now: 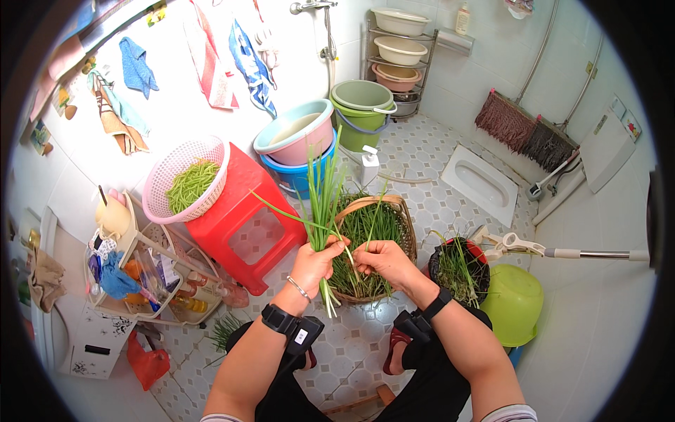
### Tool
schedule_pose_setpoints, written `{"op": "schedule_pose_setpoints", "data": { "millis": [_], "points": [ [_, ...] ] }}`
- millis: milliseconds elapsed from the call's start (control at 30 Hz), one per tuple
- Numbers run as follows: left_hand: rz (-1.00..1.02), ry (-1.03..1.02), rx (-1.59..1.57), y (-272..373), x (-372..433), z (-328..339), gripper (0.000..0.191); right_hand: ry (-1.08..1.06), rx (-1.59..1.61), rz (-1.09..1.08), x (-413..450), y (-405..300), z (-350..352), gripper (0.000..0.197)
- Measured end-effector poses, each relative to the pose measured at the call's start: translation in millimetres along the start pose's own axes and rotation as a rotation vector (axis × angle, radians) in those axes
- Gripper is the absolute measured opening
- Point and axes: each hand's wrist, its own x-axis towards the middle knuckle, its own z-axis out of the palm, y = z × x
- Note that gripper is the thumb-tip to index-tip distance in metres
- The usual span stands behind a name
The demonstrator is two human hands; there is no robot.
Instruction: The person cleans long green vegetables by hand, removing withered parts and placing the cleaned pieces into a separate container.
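Observation:
My left hand (308,266) is closed around an upright bunch of long green garlic chives (322,211), with the pale stem ends sticking out below the fist. Close beside it, my right hand (389,264) pinches a thin green stalk (373,224) between thumb and fingers. Both hands are above the near part of a woven basket (410,221) with a curved handle, which is full of loose chives (379,219). To the right of my right hand stands a bin lined with a black bag (481,271), holding discarded leaves and stems (456,269).
A red plastic stool (237,211) at left carries a pink colander (150,184) of green beans (192,184). Behind the basket are a white pump bottle (370,168), a blue bucket (295,176) and a green bucket (364,126). A lime-green tub (514,306) leans at right.

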Motion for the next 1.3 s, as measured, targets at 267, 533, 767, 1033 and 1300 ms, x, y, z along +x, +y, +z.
{"op": "schedule_pose_setpoints", "data": {
  "millis": [267, 533, 767, 1033, 1300],
  "points": [
    [0.116, 0.034, -0.242, -1.8, 8.1, -16.2, 0.015, 0.190, 0.120, 0.070, 2.1, 2.6, -18.7, 0.010],
    [0.112, 0.037, -0.328, 4.9, 12.5, -19.7, 0.018, 0.539, -0.618, 0.020, -36.4, 35.6, -160.2, 0.020],
    [-0.044, -0.040, -0.237, -2.1, 8.3, -29.1, 0.026, 0.727, -1.308, 0.295, -84.7, 99.4, -235.5, 0.019],
    [-0.086, -0.095, -0.163, -6.5, 14.0, 12.4, 0.020, 0.578, -1.342, 0.684, -101.1, 145.8, -290.0, 0.023],
    [-0.138, -0.155, -0.261, -4.7, 2.9, -2.8, 0.021, 0.973, -1.308, 0.269, -83.7, 118.6, -264.0, 0.014]
  ]
}}
